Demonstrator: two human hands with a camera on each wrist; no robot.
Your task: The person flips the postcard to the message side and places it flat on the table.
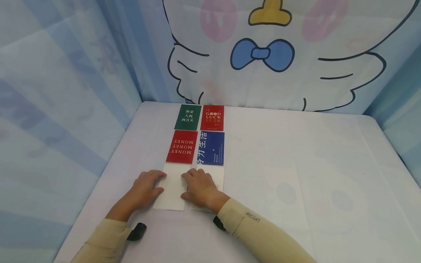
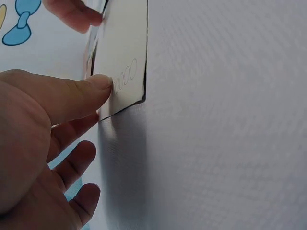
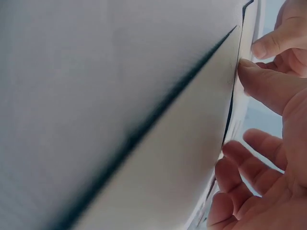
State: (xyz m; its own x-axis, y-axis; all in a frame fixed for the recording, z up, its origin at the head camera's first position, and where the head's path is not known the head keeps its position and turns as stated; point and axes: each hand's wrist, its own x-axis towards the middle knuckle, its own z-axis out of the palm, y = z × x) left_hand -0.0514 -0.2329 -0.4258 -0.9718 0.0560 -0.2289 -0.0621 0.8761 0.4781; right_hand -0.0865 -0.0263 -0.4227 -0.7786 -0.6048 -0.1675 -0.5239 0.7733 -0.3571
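Two cream-coloured cards lie side by side on the table, the left cream card (image 1: 171,195) and the right cream card (image 1: 219,176). My left hand (image 1: 143,190) touches the left card's outer edge with thumb and fingertips; in the left wrist view its thumb (image 2: 76,93) meets the edge beside a row of printed ovals. My right hand (image 1: 200,188) lies over the right card and hides much of it. Its thumb and index fingertip are at the left card's inner edge. The other right fingers (image 3: 235,167) are loosely bent in the right wrist view.
Beyond the cream cards lie a red MONEY card (image 1: 182,147) and a blue card (image 1: 217,148). Farther back are a green card (image 1: 187,117) and a red GOOD LUCK card (image 1: 212,126). A printed curtain (image 1: 263,87) hangs behind the white table (image 1: 296,182).
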